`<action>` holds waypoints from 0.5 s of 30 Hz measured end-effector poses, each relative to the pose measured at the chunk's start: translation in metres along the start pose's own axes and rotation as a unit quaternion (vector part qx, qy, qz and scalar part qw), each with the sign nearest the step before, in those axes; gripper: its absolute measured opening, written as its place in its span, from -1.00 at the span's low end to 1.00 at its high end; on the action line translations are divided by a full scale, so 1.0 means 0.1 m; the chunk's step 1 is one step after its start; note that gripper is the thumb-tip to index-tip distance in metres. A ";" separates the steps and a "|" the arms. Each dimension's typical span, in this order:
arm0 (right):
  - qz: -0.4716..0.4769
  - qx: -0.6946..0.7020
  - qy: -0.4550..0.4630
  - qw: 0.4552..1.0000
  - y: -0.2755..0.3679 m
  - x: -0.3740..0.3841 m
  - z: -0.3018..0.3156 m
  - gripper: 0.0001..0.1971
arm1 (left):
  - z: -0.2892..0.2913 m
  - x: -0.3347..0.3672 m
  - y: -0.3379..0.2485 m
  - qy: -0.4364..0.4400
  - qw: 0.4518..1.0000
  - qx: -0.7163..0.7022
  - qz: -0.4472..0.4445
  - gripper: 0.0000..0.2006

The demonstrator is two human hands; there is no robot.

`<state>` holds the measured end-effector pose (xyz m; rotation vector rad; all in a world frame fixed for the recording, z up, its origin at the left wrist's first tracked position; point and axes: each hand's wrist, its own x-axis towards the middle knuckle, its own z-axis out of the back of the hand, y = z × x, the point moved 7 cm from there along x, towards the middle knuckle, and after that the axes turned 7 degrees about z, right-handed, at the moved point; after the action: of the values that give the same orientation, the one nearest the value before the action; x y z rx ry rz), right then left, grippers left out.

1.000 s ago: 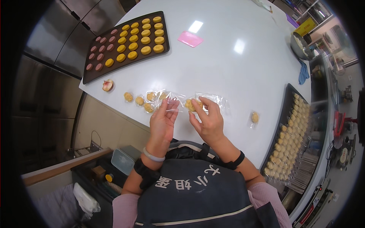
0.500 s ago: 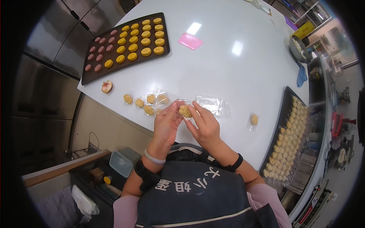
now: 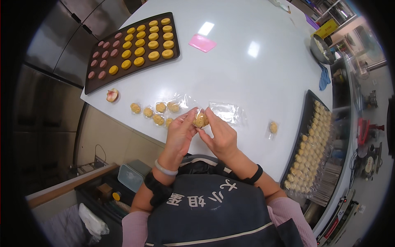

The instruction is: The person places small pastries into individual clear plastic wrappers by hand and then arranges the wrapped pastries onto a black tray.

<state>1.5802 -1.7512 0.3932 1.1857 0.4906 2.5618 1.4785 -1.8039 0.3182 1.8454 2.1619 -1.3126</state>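
- Left hand: its grip pinches a clear bag, fingertips against the left side of the cookie.
- Right hand: its grip takes the cookie's right side, thumb below, fingers above.
- The cookie is between the two hands, over the near part of the table. A second ago the hands stood apart, bag in the left, cookie in the right; now they meet with film about the cookie — so it looks to be at least partly bagged.
- Hard to make out: the bag's mouth and edges, lost in glare and behind fingers; I cannot tell how deep the cookie sits.
- At 9 to 10 o'clock from the hands, wrapped cookies lie loosely grouped — one is partly hidden by the left hand.
- At 2 o'clock, flat clear bags; at 3, a lone wrapped cookie.
- Beyond it, toward 3 to 4, a crowded tray of cookies, its right side blurred by shiny film.
- At 10, a fruit piece.
- At 11, a dark tray with yellow discs and pink discs.
- At 12, a pink card.
- At 2, farther off, a bowl, contents unclear.
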 end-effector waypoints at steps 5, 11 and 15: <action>-0.020 0.143 0.091 0.985 -0.20 0.06 0.06 -0.42 | 0.04 -0.03 -0.02 -0.005 0.998 0.035 0.044 -0.68; -0.021 0.150 0.094 0.984 -0.33 -0.15 0.08 -0.66 | -0.03 -0.07 0.31 0.048 0.985 0.094 0.136 -0.68; -0.055 0.076 0.013 0.996 -0.38 -0.28 0.19 -0.88 | -0.15 -0.09 0.52 0.084 0.967 0.124 0.205 -0.61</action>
<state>1.6163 -1.7243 0.3702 1.1422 0.7461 2.4859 1.5308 -1.8054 0.3028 2.4096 1.5971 -1.4213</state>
